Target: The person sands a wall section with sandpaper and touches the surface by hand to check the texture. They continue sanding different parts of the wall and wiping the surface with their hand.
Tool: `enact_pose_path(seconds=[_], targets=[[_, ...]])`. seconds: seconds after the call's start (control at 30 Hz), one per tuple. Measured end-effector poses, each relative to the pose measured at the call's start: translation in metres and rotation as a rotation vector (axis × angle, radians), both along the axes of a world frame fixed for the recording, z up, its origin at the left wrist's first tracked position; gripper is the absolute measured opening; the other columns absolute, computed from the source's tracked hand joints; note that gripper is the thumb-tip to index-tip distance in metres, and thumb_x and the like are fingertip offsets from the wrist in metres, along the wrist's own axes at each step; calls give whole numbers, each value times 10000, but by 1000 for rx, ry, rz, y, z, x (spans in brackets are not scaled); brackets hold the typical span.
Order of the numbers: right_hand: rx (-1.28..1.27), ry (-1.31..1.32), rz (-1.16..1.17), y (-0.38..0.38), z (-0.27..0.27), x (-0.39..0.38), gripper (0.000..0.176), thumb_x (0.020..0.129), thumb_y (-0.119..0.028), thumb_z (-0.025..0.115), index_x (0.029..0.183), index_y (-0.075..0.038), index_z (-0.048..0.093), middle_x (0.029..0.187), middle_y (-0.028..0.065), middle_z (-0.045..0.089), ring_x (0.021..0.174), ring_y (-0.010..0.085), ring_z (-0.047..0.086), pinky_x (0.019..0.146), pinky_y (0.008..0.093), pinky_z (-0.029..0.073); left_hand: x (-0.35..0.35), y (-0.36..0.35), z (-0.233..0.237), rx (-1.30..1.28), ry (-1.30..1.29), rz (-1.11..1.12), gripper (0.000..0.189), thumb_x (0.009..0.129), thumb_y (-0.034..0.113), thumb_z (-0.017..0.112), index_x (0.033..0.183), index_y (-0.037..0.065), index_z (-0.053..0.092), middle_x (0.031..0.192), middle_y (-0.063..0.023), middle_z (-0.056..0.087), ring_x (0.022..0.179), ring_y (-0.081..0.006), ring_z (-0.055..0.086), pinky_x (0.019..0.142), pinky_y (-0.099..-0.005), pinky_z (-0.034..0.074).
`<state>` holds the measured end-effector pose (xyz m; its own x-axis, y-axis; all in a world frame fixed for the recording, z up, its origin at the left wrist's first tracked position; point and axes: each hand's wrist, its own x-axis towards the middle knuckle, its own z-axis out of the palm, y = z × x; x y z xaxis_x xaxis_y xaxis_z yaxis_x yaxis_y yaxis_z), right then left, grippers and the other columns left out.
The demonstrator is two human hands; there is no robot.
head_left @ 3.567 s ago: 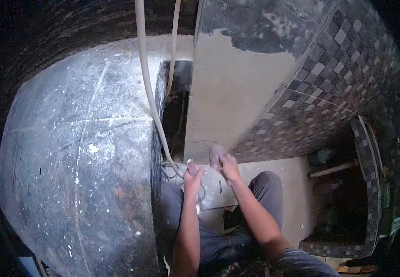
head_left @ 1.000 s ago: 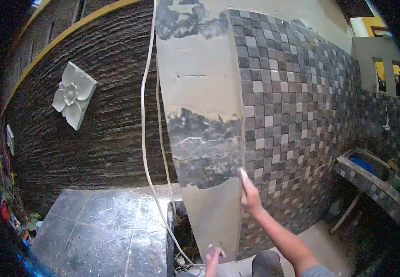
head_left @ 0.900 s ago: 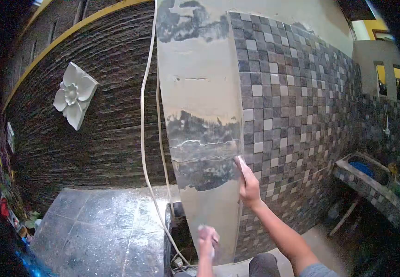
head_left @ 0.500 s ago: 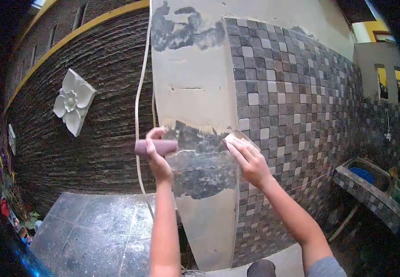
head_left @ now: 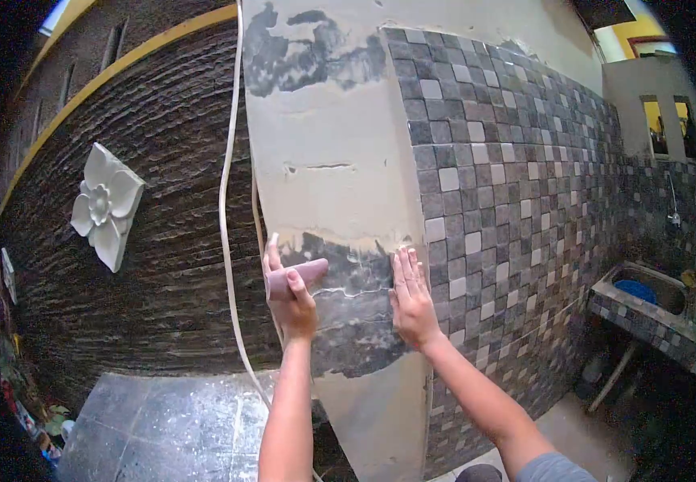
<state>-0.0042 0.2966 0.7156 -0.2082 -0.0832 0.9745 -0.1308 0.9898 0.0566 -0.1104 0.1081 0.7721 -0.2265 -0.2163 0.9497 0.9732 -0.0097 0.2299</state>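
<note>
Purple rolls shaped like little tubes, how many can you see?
1. The dull-purple, tube-shaped roll is in the person's left hand, near the left edge of the pale plaster pillar. The flat right hand might hide another.

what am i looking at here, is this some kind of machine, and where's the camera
There is no machine here, only a person's two bare hands. All the pictures come from one camera worn on that person's head, looking forward and down, so you see roughly what they see.

The left hand holds a mauve roll in front of an upright column with pale and dark patches. The right hand lies against the column near its right edge, fingers straight; whether anything is under the palm cannot be seen.

Left of the column is a dark ridged wall with a white flower plaque; right of it, a tiled wall. The low ledge at lower left has white specks on it.
</note>
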Motion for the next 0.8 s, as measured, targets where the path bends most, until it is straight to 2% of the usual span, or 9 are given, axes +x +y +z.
enact_pose_path(seconds=[0.1, 0.2, 0.27, 0.37, 0.47, 0.6, 0.63, 0.7, 0.8], targets=[[68, 78, -55, -3, 58, -7, 658, 954, -265, 508, 1479, 65, 291, 1572, 243, 227, 1469, 388, 201, 1194, 476, 183, 11, -3, 3, -20, 53, 134, 730, 988, 566, 258, 1431, 3, 397, 1403, -241, 473, 1209, -387, 522, 1031, -431, 382], [158, 245, -166, -7, 172, -27, 799, 958, -501, 475, 1488, 58, 267, 1570, 248, 222, 1475, 374, 179, 1202, 465, 155, 10, -2, 3, 30, 70, 70, 656, 988, 483, 353, 1384, -29, 459, 1367, -231, 514, 1262, -392, 507, 1043, -441, 398], [173, 399, -181, 5, 252, -59, 873, 949, -609, 415, 1496, 50, 248, 1572, 235, 224, 1480, 357, 165, 1206, 452, 141, 7, -1, 2, 26, 79, 84, 659, 986, 494, 349, 1367, -28, 476, 1353, -232, 523, 1242, -409, 514, 1036, -451, 401], [82, 412, -229, -3, 294, -65, 920, 931, -665, 396, 1501, 41, 245, 1579, 220, 212, 1481, 350, 160, 1207, 439, 138, 9, -1, 2, 24, 74, 81, 670, 983, 509, 340, 1362, -26, 481, 1350, -231, 521, 1242, -407, 509, 1036, -456, 397], [135, 383, -298, 5, 240, -63, 932, 919, -667, 414, 1511, 28, 229, 1590, 207, 192, 1487, 345, 140, 1211, 442, 118, 8, -2, 1, 0, 61, 154, 738, 983, 590, 257, 1385, 2, 450, 1361, -224, 513, 1188, -357, 545, 1020, -429, 388], [85, 38, -240, -16, 59, -13, 923, 912, -641, 446, 1527, 4, 206, 1594, 201, 188, 1489, 348, 141, 1205, 483, 115, 9, -3, -1, -18, 20, 115, 693, 991, 542, 260, 1381, 1, 451, 1360, -232, 508, 1198, -370, 536, 1016, -429, 390], [86, -18, -255, -16, 39, -5, 925, 909, -642, 452, 1527, 3, 209, 1594, 201, 188, 1489, 349, 144, 1204, 481, 120, 11, -4, -1, -24, 23, 123, 683, 993, 530, 260, 1381, 1, 450, 1361, -233, 506, 1199, -375, 533, 1014, -431, 391], [104, -111, -277, -14, 28, 2, 931, 903, -644, 465, 1526, 0, 214, 1594, 200, 187, 1487, 352, 151, 1203, 478, 130, 10, -6, 1, -18, 49, 151, 666, 995, 510, 259, 1379, 1, 451, 1363, -235, 502, 1203, -383, 528, 1012, -434, 393], [199, 123, -258, -2, 133, -20, 931, 911, -657, 441, 1527, 0, 208, 1598, 200, 174, 1487, 348, 153, 1204, 466, 146, 7, -5, 3, 8, 69, 147, 638, 985, 486, 296, 1351, -4, 480, 1363, -244, 503, 1228, -394, 515, 1026, -443, 392]])
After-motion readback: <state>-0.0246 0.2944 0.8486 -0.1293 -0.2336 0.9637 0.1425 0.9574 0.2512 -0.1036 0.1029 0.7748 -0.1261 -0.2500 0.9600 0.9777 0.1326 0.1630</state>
